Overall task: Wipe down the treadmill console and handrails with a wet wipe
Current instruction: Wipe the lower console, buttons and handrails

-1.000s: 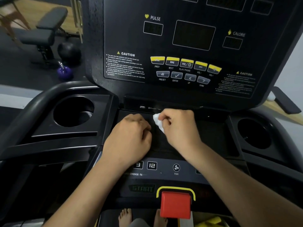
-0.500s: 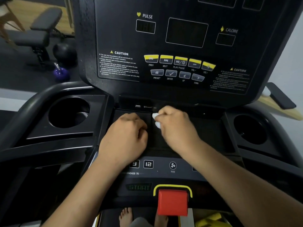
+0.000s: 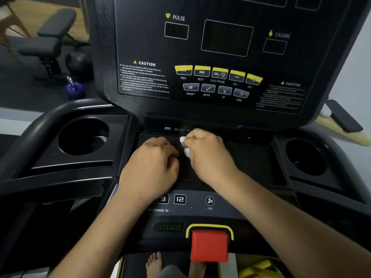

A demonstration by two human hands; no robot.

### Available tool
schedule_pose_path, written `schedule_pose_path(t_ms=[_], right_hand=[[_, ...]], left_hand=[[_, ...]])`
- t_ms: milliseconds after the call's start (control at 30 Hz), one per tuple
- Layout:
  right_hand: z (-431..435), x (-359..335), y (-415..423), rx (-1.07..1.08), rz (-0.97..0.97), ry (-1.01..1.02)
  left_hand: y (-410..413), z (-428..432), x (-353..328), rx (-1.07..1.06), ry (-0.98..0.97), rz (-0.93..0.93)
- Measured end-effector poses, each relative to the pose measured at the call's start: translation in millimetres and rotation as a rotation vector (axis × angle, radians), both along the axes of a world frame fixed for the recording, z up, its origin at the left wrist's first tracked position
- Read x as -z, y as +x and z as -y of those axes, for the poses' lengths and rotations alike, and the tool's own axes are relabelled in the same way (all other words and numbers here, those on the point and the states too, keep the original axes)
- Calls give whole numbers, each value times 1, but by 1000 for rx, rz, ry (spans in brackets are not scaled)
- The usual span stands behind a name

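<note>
Nearest, well below the fingers, two bare feet (image 3: 153, 261) stand on the treadmill belt, with a red stop block (image 3: 209, 245) in a yellow surround just beside them. Between that block and the wrists lie a dim START display (image 3: 168, 227) and the 12 button (image 3: 179, 199) and fan button (image 3: 210, 201).

The left hand (image 3: 152, 165) rests knuckles-up on the flat black tray (image 3: 251, 157) of the treadmill console (image 3: 140, 37). Its fingers (image 3: 158, 144) are curled under, and whether they hold anything cannot be told. Just right of it, almost touching, the right hand (image 3: 208, 155) has its fingers (image 3: 197, 135) bunched narrow around a crumpled white wet wipe (image 3: 186, 152). The wipe shows only as two small white bits at the thumb side, between the two hands, down against the tray.

Well left of the fingers is a round cup holder (image 3: 96, 141), and well right of them another (image 3: 305, 157). A black handrail (image 3: 40, 117) curves round the left one.

Beyond the fingertips the upright panel rises, with yellow media buttons (image 3: 201, 71), grey buttons, caution text and dark PULSE and CALORIE windows.

Farthest, up and left of the fingers, a purple kettlebell (image 3: 75, 89), a black ball (image 3: 78, 61) and a padded weight bench (image 3: 46, 43) stand on the floor.
</note>
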State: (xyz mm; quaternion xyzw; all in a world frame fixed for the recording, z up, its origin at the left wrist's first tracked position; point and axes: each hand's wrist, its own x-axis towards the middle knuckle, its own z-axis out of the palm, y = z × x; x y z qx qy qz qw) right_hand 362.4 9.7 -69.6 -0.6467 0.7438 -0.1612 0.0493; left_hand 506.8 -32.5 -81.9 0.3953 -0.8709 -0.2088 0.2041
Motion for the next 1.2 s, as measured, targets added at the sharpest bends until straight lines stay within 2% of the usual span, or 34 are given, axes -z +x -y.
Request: schedule_pose_path(t_ms=[133,200,267,333,500,600,767,900,1133,1200], right_hand=[[-8,-7,-6,-33,228,80],[-12,-13,-14,-103,230,166],[-10,-15,-15,-179,43,187],[-5,-12,-13,-249,-192,74],[-1,-6,-12,-381,-413,14],[-6,-10,-13,-339,-563,108],[-24,-23,-31,-139,-635,285],[-27,-30,-34,-55,-523,332],[-31,-24,-38,44,-642,310],[-33,-32,-41,67,-557,330]], left_hand=[[-1,1,-1,16,-17,9],[-1,0,-1,16,-17,5],[-1,0,-1,7,-13,15],[-1,2,0,9,-11,20],[-1,1,1,12,-9,16],[0,2,1,7,-10,1],[0,2,0,7,5,-13],[0,2,1,-6,7,-8],[-1,1,2,-8,8,-9],[0,1,2,-9,1,-16]])
